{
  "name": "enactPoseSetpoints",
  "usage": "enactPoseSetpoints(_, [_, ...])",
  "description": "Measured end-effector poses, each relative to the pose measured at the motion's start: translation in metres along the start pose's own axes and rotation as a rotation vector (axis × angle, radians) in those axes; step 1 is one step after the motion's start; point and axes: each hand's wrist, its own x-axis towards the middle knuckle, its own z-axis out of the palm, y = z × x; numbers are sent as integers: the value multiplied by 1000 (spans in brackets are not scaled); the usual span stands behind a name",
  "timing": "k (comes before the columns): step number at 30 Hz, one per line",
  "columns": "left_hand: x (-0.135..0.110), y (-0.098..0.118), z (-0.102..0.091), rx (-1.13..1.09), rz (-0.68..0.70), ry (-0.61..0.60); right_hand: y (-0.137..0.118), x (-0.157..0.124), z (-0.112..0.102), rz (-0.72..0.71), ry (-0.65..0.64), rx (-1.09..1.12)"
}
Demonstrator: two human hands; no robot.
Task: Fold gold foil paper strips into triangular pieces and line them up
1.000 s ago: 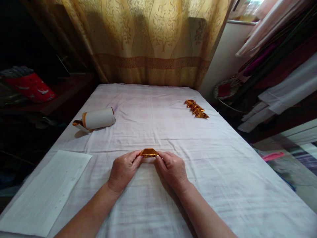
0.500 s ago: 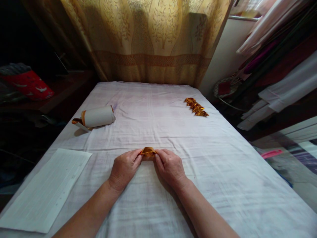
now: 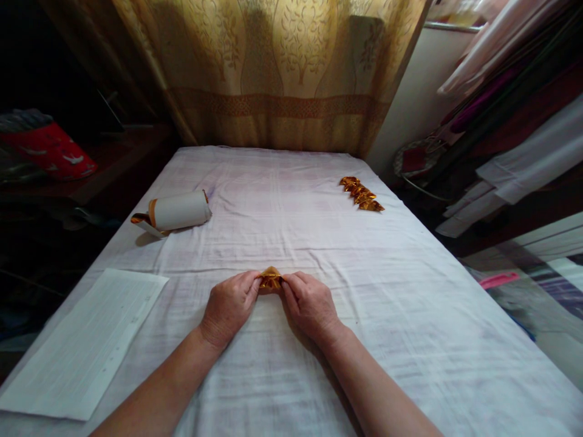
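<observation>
Between my two hands is a small folded piece of shiny gold paper (image 3: 271, 279), its middle raised to a peak. My left hand (image 3: 231, 303) pinches its left end between thumb and fingers. The right end is pinched the same way by my right hand (image 3: 312, 303). Both hands are low over the white cloth (image 3: 291, 370). Farther off at the right, several folded gold pieces (image 3: 361, 194) lie in an overlapping row. To the left rests a roll of paper (image 3: 180, 209), white outside and gold inside, its loose end curling out.
A printed white sheet (image 3: 86, 343) lies flat at the left. Behind the cloth-covered surface hangs a gold curtain (image 3: 300, 60). Clothes (image 3: 528, 164) hang along the right side. A red container (image 3: 50, 149) stands on a dark shelf at the left.
The gold piece has gone from a rounded, wider shape to a narrower, peaked one. My right hand has moved slightly left, toward the other hand.
</observation>
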Motion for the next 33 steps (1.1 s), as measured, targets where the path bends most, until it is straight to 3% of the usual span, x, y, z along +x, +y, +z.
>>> enactPoseSetpoints(9, [1, -3, -2, 29, -13, -17, 1, 1, -2, 36, 1, -13])
enactPoseSetpoints(17, [1, -7, -2, 55, -51, -39, -3, 0, -2, 125, 96, 62])
enactPoseSetpoints(33, [4, 0, -10, -112, -193, -143, 13, 3, -9, 193, 95, -10])
